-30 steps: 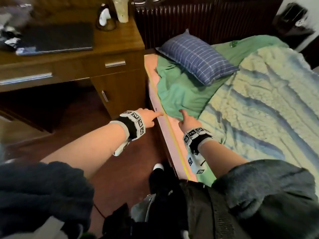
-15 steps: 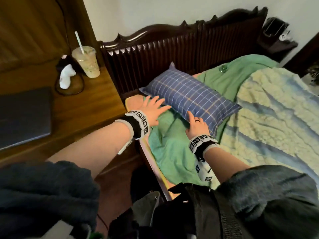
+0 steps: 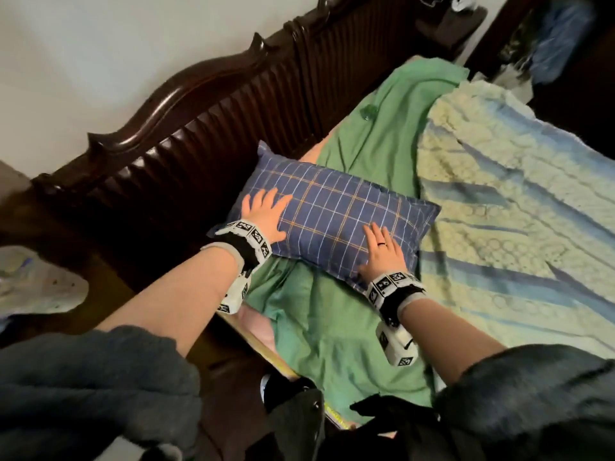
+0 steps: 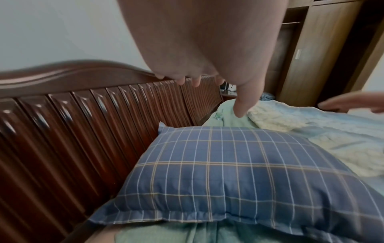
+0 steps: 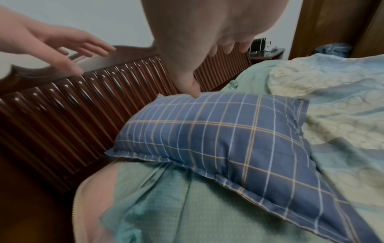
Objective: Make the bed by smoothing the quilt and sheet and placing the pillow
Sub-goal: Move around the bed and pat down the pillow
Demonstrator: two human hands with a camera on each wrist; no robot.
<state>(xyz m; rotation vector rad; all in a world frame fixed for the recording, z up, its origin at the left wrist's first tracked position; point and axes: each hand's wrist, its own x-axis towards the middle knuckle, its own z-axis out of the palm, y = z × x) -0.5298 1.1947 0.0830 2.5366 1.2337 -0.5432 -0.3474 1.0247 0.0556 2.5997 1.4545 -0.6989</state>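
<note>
A blue plaid pillow (image 3: pixel 336 211) (image 4: pixel 228 172) (image 5: pixel 228 139) lies slanted on the green sheet (image 3: pixel 326 334), close to the dark wooden headboard (image 3: pixel 199 134). My left hand (image 3: pixel 264 212) is spread flat over the pillow's left end, fingers straight. My right hand (image 3: pixel 381 249) is flat over its near right part, a ring on one finger. In the right wrist view the left hand (image 5: pixel 51 39) looks raised above the pillow; contact is unclear. The cream and blue quilt (image 3: pixel 515 211) covers the bed's right side, rumpled. The sheet is wrinkled below the pillow.
A small green object (image 3: pixel 367 112) lies on the sheet by the headboard. The mattress edge (image 3: pixel 263 337) shows bare at the near left. A dark nightstand (image 3: pixel 449 15) stands beyond the bed and a wooden wardrobe (image 4: pixel 311 57) behind it.
Both hands moved from the sheet at the bed's near edge up over the pillow, fingers spreading flat. My view swung toward the headboard.
</note>
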